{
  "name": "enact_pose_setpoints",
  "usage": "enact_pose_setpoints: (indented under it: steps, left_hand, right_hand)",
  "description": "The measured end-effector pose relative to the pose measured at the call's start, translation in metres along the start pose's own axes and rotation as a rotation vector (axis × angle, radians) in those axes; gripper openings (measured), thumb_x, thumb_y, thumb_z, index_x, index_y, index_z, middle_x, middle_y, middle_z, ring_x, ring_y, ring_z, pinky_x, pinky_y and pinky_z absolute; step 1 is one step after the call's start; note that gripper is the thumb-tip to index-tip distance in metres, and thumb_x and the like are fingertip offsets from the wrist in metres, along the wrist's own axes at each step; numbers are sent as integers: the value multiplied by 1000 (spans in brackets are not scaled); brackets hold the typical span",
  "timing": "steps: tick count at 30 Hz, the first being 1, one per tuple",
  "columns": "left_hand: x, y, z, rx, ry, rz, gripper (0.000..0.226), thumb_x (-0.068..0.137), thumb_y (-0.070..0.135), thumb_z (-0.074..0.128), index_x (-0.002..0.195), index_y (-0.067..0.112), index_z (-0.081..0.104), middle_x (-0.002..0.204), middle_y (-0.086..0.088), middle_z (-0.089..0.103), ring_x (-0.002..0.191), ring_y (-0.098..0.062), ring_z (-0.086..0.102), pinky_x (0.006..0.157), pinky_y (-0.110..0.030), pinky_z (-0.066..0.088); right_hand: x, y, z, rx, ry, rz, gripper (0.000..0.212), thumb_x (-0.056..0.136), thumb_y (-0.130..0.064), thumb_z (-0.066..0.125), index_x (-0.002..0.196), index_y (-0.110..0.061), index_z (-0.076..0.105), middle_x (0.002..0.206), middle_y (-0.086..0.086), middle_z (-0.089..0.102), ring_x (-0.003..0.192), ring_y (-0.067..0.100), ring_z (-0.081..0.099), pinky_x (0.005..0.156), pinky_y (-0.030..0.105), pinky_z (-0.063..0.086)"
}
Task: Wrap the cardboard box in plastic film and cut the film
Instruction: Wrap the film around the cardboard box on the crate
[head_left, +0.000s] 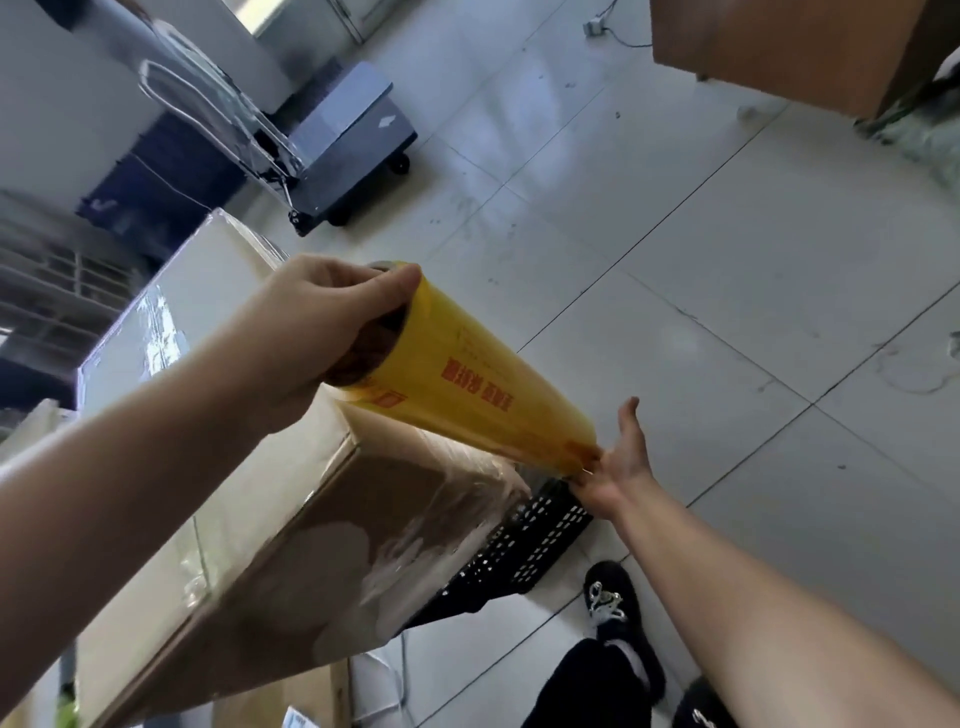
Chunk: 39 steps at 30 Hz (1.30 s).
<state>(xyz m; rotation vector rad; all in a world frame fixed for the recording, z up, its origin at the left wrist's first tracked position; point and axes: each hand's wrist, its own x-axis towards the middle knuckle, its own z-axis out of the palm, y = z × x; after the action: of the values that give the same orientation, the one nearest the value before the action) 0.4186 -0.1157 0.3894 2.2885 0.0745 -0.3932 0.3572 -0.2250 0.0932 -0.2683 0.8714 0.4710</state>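
The left hand (311, 332) clasped the near end of the film roll (467, 384); the right hand (618, 462) held its far, lower end, grip unclear; the roll slanted away above the half-wrapped cardboard box (291, 519), just left of it.

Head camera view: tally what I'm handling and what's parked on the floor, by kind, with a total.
Film rolls: 1, yellow
Cardboard boxes: 1, partly wrapped
Black crates: 1, under the box
Platform carts: 1
Total: 4
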Motion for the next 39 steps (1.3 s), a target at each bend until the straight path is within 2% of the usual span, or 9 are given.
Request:
enact_pose_setpoints:
  steps: [3, 8, 14, 19, 23, 26, 28, 36, 39]
  left_hand:
    - [11, 2, -4, -52, -38, -89, 37, 60, 44, 68, 75, 11, 65, 71, -15, 64, 66, -29, 61, 69, -38, 56]
    - [30, -1, -9, -7, 3, -88, 34, 66, 49, 65, 66, 15, 67, 53, -5, 60, 48, -17, 57, 50, -26, 51]
    - [37, -3, -10, 26, -48, -19, 48, 63, 62, 70, 58, 14, 70, 52, -9, 62, 46, -19, 59, 49, -29, 52]
    - [34, -8, -21, 246, -66, 94, 90, 65, 80, 49, 75, -9, 56, 57, -8, 44, 54, -22, 44, 56, -32, 37]
    - [28, -2, -28, 436, -33, 197, 65, 76, 71, 37, 59, 8, 39, 48, 8, 23, 43, -8, 24, 42, -18, 21]
    - [28, 1, -31, 520, -17, 219, 57, 80, 68, 35, 59, 15, 37, 46, 7, 28, 41, -9, 29, 41, -14, 24]
    - [31, 2, -31, 527, -11, 207, 57, 83, 65, 36, 59, 14, 37, 47, 6, 30, 42, -8, 32, 43, -14, 26]
    - [44, 10, -25, 586, 135, 104, 62, 88, 57, 39, 46, 11, 34, 54, -7, 42, 47, -21, 43, 44, -18, 30]
    - [47, 4, -26, 506, 244, -26, 64, 82, 63, 41, 51, 7, 45, 57, -13, 41, 47, -24, 40, 47, -34, 32]
  right_hand:
    - [12, -5, 6, -1, 6, 25, 111, 68, -89, 38, 138, -2, 43, 98, 15, 64, 101, 31, 61, 103, 44, 44]
    - [33, -13, 17, -50, -5, 44, 110, 71, -87, 36, 135, 1, 43, 89, 17, 69, 98, 31, 63, 97, 48, 48]
    - [46, -34, 32, -187, 48, 84, 89, 77, -85, 31, 106, -5, 57, 63, 10, 68, 58, 25, 69, 44, 30, 53]
    - [53, -44, 50, -195, 10, 124, 88, 77, -84, 29, 107, -6, 54, 49, 9, 62, 43, 22, 64, 59, 37, 57]
    - [61, -47, 66, -267, -40, 145, 101, 74, -87, 30, 121, 0, 54, 72, 17, 69, 70, 30, 70, 93, 55, 47]
    - [64, -57, 73, -356, -5, 183, 97, 78, -85, 23, 105, 2, 59, 60, 13, 66, 49, 23, 65, 61, 36, 56]
    - [66, -66, 78, -426, 22, 193, 103, 75, -88, 25, 105, 3, 62, 82, 16, 68, 57, 25, 63, 47, 27, 50]
    - [75, -83, 94, -544, 36, 311, 101, 73, -87, 32, 117, 1, 57, 120, 21, 63, 112, 36, 60, 33, 21, 42]
    - [82, -88, 99, -599, 54, 354, 103, 72, -88, 33, 123, -2, 56, 118, 17, 63, 98, 29, 64, 45, 26, 47]
